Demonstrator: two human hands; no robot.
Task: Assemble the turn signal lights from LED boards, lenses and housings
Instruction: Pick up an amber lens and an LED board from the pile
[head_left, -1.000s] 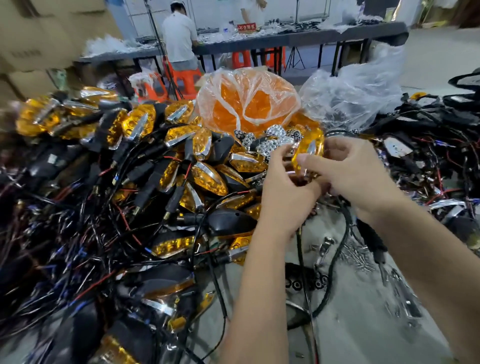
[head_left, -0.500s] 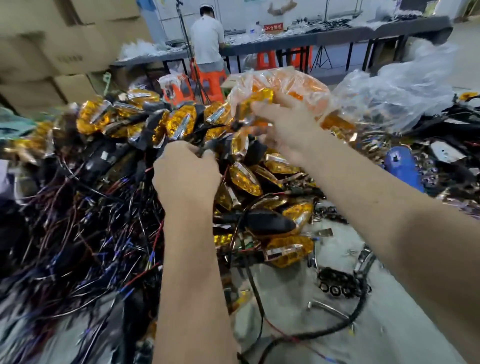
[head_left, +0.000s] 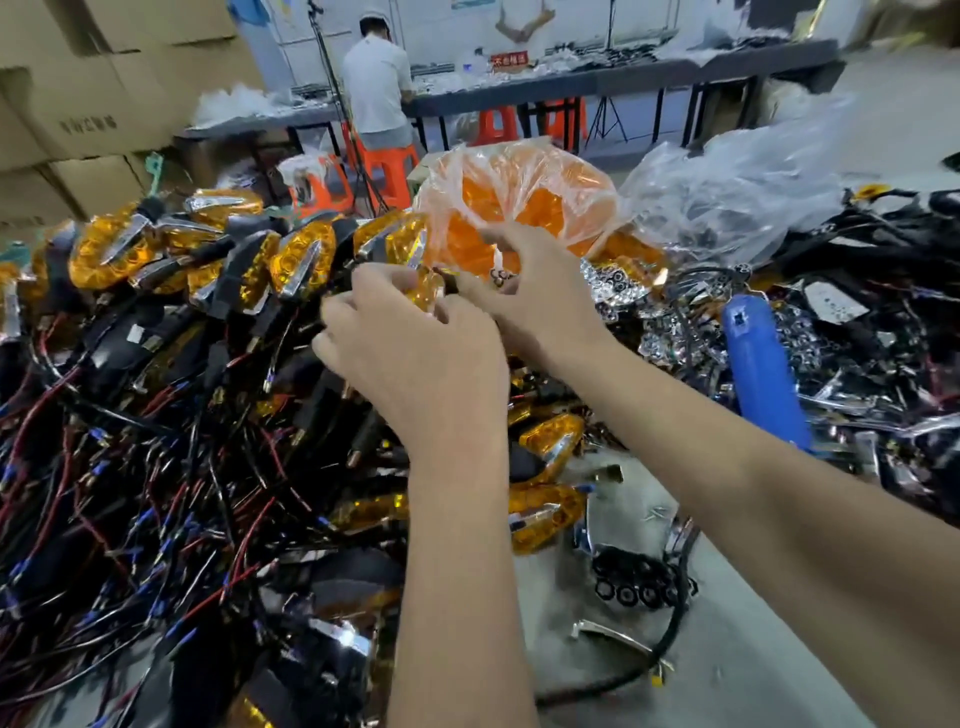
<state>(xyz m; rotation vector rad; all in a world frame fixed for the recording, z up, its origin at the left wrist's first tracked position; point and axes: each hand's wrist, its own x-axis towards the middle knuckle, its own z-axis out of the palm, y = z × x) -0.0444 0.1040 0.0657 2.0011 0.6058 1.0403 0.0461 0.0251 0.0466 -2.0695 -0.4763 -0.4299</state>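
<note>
The amber turn signal light (head_left: 428, 291) sits between both hands, over the far side of the big pile of finished lights (head_left: 208, 270). It looks light, of hard and smooth plastic, so it is best held by its edges. The left hand (head_left: 415, 358) curls its fingers round it. The right hand (head_left: 540, 296) pinches its far end. A bag of orange lenses (head_left: 519, 192) lies just behind.
</note>
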